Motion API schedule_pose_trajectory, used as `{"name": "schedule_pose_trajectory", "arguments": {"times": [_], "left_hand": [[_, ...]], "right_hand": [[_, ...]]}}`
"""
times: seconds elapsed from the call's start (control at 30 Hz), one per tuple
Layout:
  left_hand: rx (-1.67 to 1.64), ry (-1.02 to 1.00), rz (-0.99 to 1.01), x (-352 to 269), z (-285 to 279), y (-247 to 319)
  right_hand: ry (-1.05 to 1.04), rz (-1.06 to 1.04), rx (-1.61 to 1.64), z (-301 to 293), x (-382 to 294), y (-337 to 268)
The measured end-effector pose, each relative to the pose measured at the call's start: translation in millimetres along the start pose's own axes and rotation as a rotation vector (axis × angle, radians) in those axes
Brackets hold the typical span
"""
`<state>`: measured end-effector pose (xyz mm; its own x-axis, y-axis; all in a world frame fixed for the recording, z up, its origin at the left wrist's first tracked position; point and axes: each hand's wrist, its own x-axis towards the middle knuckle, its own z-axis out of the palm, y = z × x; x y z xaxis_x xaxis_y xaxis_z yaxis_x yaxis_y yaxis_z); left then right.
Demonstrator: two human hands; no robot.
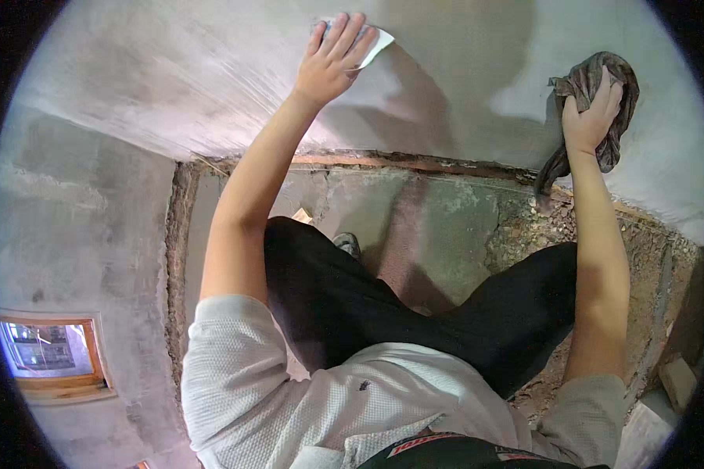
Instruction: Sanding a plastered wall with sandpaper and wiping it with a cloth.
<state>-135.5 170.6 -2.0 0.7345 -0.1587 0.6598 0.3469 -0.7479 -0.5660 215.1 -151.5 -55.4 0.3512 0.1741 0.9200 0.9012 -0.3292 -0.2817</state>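
Note:
Up on the plastered wall (469, 76), my left hand (330, 64) lies palm inward over a thin white sheet or pad (378, 47), its fingers spread across it. The edge of this piece lifts a little at the right. Farther right, my right hand (592, 117) presses a crumpled dark, wet-looking cloth (625, 111) against the same wall. One end of the cloth hangs down toward the wall's base. Both arms are stretched out in front of me.
A rough gap with an exposed reddish strip (387, 159) runs along the wall's foot. Broken rubble (540, 225) lies at the right of the concrete floor (452, 217). A small wood piece (302, 216) is near my knee. A wooden-framed window (53, 352) is in the left wall.

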Motion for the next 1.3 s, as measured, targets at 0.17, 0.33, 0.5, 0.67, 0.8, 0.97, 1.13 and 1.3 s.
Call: {"name": "schedule_pose_trajectory", "arguments": {"times": [0.17, 0.33, 0.5, 0.67, 0.8, 0.97, 1.13, 1.3], "left_hand": [[0.052, -0.136, 0.098, -11, 11, 8], [-0.070, -0.117, 0.058, -35, 26, 49], [-0.152, -0.321, 0.240, -53, 24, 46], [-0.173, 0.358, -0.209, 35, -17, -53], [-0.107, 0.212, -0.084, 67, -29, -50], [-0.022, -0.230, 0.315, -44, 49, 36], [-0.030, -0.272, 0.422, -36, 56, 36], [-0.032, 0.400, -0.248, 71, -13, -44]], "right_hand": [[0.014, 0.014, -0.038, -2, -4, 1], [0.053, -0.005, -0.041, 2, 3, -1], [0.058, 0.009, -0.039, 1, 8, -7], [0.045, 0.006, -0.064, -1, -2, 7], [0.066, -0.019, -0.063, 0, -4, 10], [0.117, -0.014, -0.033, 7, 2, -10], [0.080, 0.000, -0.074, 8, -6, 1], [0.103, -0.061, -0.080, 2, 0, 17]]}}
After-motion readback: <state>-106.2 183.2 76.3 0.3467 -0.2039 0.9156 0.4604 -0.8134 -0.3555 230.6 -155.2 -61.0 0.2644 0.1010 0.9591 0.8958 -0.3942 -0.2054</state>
